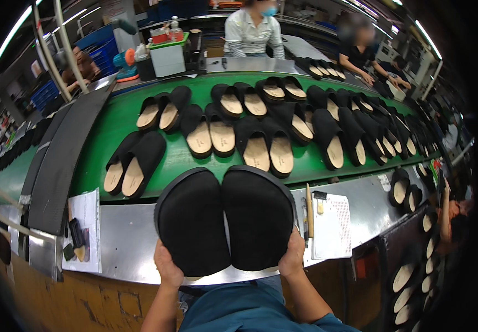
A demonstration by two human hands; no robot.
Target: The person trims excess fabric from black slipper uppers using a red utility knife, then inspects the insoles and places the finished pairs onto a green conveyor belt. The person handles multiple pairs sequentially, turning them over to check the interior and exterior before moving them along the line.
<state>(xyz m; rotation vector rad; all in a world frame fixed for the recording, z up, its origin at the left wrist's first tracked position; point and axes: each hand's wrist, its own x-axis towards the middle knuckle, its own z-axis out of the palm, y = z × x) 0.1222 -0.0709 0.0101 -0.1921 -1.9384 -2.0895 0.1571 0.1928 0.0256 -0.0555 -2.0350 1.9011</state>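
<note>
A pair of black closed-toe clogs is held up side by side over the metal ledge, toes pointing away from me. My left hand [168, 268] is closed round the outer heel side of the left clog [195, 221]. On the other side, my right hand [292, 255] grips the right clog [256, 218] the same way. The rounded black uppers face me, and their inner edges nearly touch. A sliver of pale footbed shows below each one. Most of my fingers are hidden behind the shoes.
Many black clogs with tan footbeds stand in pairs on the green conveyor belt [92, 171]. Papers and a wooden-handled tool [309, 210] lie right on the metal ledge [128, 238]; a brush [76, 232] lies left. A shoe rack [385, 271] stands at right. Co-workers sit across the belt.
</note>
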